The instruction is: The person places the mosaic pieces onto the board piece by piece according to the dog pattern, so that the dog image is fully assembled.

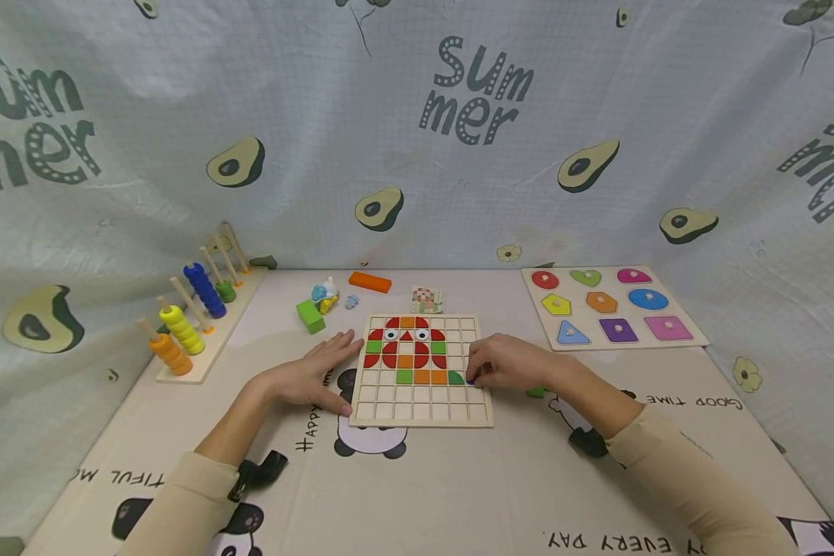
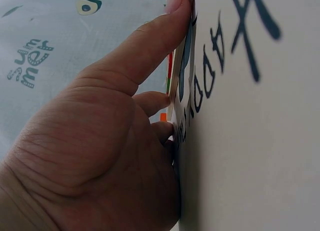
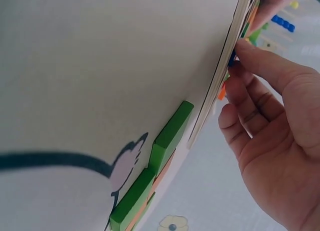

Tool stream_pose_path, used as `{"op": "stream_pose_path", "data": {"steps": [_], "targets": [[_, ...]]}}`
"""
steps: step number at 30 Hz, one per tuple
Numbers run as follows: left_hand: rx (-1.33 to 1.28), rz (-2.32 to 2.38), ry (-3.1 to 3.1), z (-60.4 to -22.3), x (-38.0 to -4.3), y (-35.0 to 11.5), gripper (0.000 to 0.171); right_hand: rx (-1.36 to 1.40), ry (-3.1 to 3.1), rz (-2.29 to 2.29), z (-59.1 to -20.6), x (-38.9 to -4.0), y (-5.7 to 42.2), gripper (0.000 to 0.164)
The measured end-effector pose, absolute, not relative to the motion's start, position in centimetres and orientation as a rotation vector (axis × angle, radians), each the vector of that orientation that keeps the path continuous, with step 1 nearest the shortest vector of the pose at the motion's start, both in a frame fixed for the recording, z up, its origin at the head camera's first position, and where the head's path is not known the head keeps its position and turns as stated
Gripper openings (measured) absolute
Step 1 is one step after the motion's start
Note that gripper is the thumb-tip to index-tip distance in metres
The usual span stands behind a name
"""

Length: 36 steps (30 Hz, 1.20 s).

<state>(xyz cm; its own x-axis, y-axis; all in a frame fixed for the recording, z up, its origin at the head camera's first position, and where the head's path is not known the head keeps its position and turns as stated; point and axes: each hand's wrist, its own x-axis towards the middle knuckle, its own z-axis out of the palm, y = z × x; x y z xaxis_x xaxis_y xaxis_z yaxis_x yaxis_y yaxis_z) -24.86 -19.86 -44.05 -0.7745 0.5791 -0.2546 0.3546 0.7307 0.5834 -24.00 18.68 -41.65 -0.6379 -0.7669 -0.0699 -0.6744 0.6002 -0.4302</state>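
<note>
A wooden grid board (image 1: 424, 418) lies in the middle of the table, with red, green, orange and eye-printed tiles (image 1: 406, 344) forming an owl-like face. Below the face runs a row of green and orange tiles (image 1: 422, 377). My left hand (image 1: 311, 376) rests at the board's left side, fingers extended and thumb on its near left corner. At the right side, my right hand (image 1: 513, 363) pinches a small blue tile (image 3: 232, 58) between thumb and fingers. The blue tile is low over the grid, beside a curved green tile (image 1: 455, 378); fingers cover most of it.
Loose green tiles (image 3: 172, 136) lie by the right forearm. Behind the board are a pattern card (image 1: 427, 299), an orange block (image 1: 371, 282), a green block (image 1: 310, 316) and small figures. A peg stacker (image 1: 211, 340) stands left; a shape puzzle (image 1: 577, 309) lies back right.
</note>
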Motion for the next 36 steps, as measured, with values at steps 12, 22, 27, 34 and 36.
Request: {"op": "stream_pose_path", "data": {"steps": [12,22,27,34,36], "targets": [[0.715,0.731,2.504,-44.2,-24.7,-19.9,0.116,-1.162,2.526,-0.664,-42.1,-24.3,19.1,0.014],[0.704,0.745,2.493,-44.2,-24.6,-19.8,0.116,-1.001,2.728,-0.822,-40.0,-23.9,23.8,0.021],[0.703,0.736,2.496,-44.1,-24.6,-19.9,0.116,-0.916,2.717,-0.864,-39.6,-23.4,26.3,0.027],[0.714,0.733,2.501,-44.0,-24.9,-20.0,0.116,-0.880,2.536,-0.755,-40.7,-22.3,27.7,0.029],[0.713,0.731,2.501,-44.0,-24.9,-20.0,0.116,-0.878,2.523,-0.737,-41.0,-22.1,27.7,0.029]]}}
